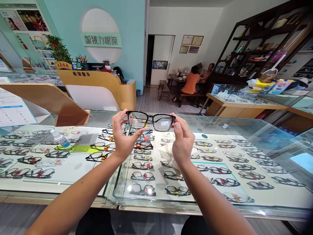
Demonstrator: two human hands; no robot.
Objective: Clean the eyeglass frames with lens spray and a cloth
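Observation:
Black-framed eyeglasses (150, 117) with clear lenses are raised level above the glass counter, front rim toward the top of the view. My left hand (124, 138) pinches their left side between thumb and fingers. At the right side, my right hand (183, 140) grips near the hinge with curled fingers. A pale cloth (167, 151) shows beside and below my right hand; whether that hand holds it or it lies on the glass, I cannot tell. Left of my hands, a small white spray bottle (60, 139) stands tilted in view on the counter.
Beneath my arms, the glass display counter (264, 130) holds rows of eyeglasses. A wooden-backed stand (49, 98) rises at the left. Farther off are a wooden cashier desk (97, 85), another display case (244, 104) and two people seated at a table, one in an orange top (191, 83).

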